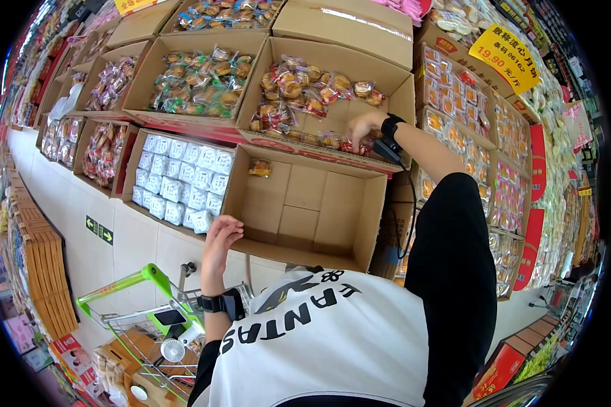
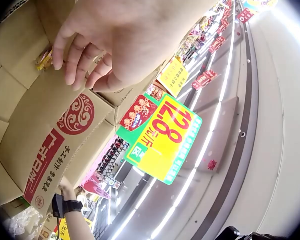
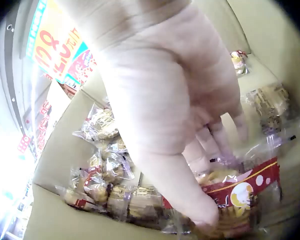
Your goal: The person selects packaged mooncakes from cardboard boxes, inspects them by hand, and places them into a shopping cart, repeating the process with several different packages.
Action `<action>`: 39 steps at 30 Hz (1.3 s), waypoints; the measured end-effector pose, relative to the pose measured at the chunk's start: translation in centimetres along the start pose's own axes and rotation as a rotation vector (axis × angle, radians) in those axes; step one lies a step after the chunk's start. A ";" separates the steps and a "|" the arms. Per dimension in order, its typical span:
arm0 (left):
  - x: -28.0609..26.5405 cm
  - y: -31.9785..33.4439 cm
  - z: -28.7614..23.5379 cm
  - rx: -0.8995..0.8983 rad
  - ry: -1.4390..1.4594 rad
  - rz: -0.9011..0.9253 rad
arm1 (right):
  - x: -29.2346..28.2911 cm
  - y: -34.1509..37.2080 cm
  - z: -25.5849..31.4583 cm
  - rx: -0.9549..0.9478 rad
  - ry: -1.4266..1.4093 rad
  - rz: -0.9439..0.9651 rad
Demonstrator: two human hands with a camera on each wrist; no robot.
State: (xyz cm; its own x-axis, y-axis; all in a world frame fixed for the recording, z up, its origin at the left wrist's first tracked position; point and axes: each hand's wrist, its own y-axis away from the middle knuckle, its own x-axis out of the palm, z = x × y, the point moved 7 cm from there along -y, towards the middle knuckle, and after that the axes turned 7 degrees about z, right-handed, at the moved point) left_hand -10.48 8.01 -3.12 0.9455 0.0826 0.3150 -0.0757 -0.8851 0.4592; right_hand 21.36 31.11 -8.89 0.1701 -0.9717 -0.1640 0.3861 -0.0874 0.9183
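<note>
My right hand reaches down inside the front right corner of a cardboard box of bagged pastries. Its thumb and fingers close around a clear-wrapped pastry with a red label, among other packets. Over the front left edge of a nearer cardboard box, my left hand hovers with relaxed fingers and holds nothing. That box has one small wrapped pastry at its back left corner, also visible past the left fingertips as a yellow packet.
White wrapped cakes fill the box to the left. Green-and-clear packets fill another behind. Stacked trays of orange-centred packets stand at the right. A shopping cart is at the lower left. A price sign hangs near the boxes.
</note>
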 end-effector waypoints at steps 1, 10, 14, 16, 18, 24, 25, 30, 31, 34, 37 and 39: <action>0.1 0.0 0.0 0.002 0.002 -0.003 | 0.0 -0.1 0.0 -0.012 0.027 -0.001; 1.4 -0.2 -0.5 0.029 -0.026 0.053 | -1.8 3.4 1.7 -0.141 0.174 -0.273; 2.2 -0.3 -0.6 0.037 -0.069 0.095 | -3.8 4.8 0.4 -0.253 -0.008 -0.479; 2.4 -0.3 -0.8 0.048 -0.080 0.106 | -4.8 6.5 0.8 -0.369 0.011 -0.682; 2.7 0.0 -1.1 0.047 -0.088 0.108 | -5.7 8.6 2.0 -0.458 0.005 -0.894; 3.4 1.1 -2.4 0.133 -0.117 0.130 | -4.1 14.6 9.9 -0.716 -0.148 -1.117; 3.4 1.3 -2.6 0.144 -0.112 0.123 | -3.5 15.1 11.3 -0.788 -0.206 -1.082; 3.6 3.1 -3.8 0.252 -0.099 0.113 | 1.2 16.2 19.3 -1.063 -0.205 -0.804; 3.6 3.6 -4.0 0.260 -0.097 0.099 | 2.3 16.4 20.7 -1.029 -0.188 -0.763; 3.6 5.1 -4.5 0.335 -0.076 0.179 | 5.5 15.8 23.9 -1.149 -0.380 -0.549; 4.4 7.2 -5.9 0.443 0.029 0.196 | 8.4 15.8 26.4 -1.239 -0.469 -0.477; 4.2 8.1 -5.6 0.467 0.034 0.228 | 10.4 15.3 27.7 -1.274 -0.476 -0.398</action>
State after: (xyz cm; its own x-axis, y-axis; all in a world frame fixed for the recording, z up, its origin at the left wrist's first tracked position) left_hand -8.91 3.75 6.55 0.9100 -0.1287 0.3941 -0.1221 -0.9916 -0.0419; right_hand 3.96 13.57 13.43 -0.3611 -0.9317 0.0390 0.9197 -0.3628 -0.1503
